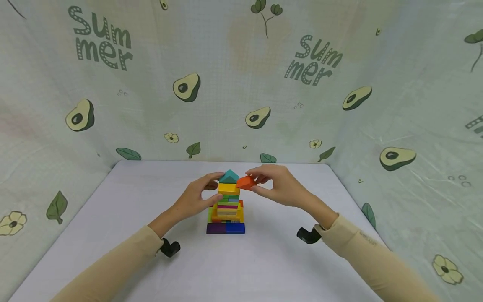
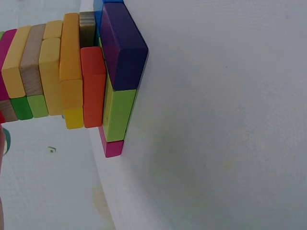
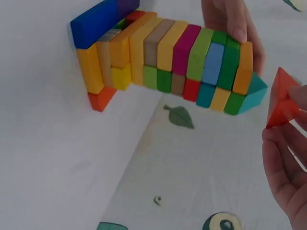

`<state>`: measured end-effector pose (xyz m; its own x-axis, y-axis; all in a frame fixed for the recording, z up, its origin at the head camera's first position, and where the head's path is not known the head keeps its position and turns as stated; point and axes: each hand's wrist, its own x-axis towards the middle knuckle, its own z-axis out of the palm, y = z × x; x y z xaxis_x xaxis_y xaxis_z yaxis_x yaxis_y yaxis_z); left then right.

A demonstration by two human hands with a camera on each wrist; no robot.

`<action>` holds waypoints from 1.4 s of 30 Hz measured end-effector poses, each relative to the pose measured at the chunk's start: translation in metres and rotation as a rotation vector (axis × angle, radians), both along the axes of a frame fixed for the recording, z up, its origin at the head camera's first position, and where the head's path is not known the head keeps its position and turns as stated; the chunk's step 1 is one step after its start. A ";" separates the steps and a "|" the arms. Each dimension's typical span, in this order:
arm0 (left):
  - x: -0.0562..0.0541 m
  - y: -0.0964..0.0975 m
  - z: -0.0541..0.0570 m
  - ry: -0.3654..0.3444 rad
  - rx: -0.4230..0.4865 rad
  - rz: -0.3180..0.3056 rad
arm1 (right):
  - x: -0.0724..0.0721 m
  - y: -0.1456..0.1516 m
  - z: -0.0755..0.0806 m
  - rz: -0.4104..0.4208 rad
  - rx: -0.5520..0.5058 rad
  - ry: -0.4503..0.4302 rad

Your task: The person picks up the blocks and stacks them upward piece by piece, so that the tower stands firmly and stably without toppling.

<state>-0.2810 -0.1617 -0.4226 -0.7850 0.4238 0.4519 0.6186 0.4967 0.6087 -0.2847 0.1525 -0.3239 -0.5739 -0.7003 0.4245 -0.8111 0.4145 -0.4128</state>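
A tall tower of coloured wooden blocks (image 1: 228,205) stands on the white table, layered yellow, green, magenta, tan and orange. On its top sits a teal triangular block (image 1: 229,177). My left hand (image 1: 190,200) holds the tower's upper part from the left, thumb on the near side and fingers reaching behind. Between thumb and fingertips, my right hand (image 1: 281,184) pinches an orange triangular block (image 1: 245,183) just right of the tower's top. In the right wrist view this orange block (image 3: 280,99) appears apart from the teal block (image 3: 254,94).
The tower's wider base has purple (image 1: 216,228) and blue (image 1: 235,228) blocks along its near side. White table surface (image 1: 241,268) surrounds it. A patterned curtain (image 1: 222,121) rises behind the table and at both sides. Black wrist cameras (image 1: 170,248) hang below the sleeves.
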 end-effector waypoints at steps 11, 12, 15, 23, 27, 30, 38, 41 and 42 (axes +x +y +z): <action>-0.001 -0.002 -0.001 0.016 0.006 -0.023 | 0.000 -0.033 -0.011 -0.010 -0.013 0.021; -0.001 -0.001 -0.001 0.017 0.008 -0.025 | -0.001 -0.034 -0.013 -0.012 -0.016 0.015; -0.001 -0.001 -0.001 0.017 0.010 -0.026 | -0.003 -0.036 -0.016 -0.014 -0.034 0.009; -0.001 -0.002 -0.002 0.018 0.017 -0.024 | -0.009 -0.040 -0.022 -0.011 -0.072 -0.043; -0.001 -0.002 -0.002 0.012 0.027 -0.033 | -0.012 -0.039 -0.026 -0.011 -0.053 -0.104; -0.001 -0.002 -0.002 0.010 0.028 -0.040 | -0.013 -0.039 -0.028 -0.005 -0.046 -0.139; 0.000 -0.002 0.001 0.008 0.015 -0.035 | -0.015 -0.039 -0.030 0.001 -0.048 -0.146; 0.000 -0.002 0.002 0.006 0.007 -0.035 | -0.015 -0.039 -0.030 0.000 -0.050 -0.139; 0.000 -0.002 0.002 0.004 0.005 -0.033 | -0.016 -0.039 -0.030 0.001 -0.052 -0.138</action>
<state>-0.2805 -0.1638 -0.4206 -0.7687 0.4474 0.4571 0.6372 0.4728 0.6087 -0.3003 0.1135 -0.3544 -0.6288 -0.6800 0.3772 -0.7454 0.3889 -0.5414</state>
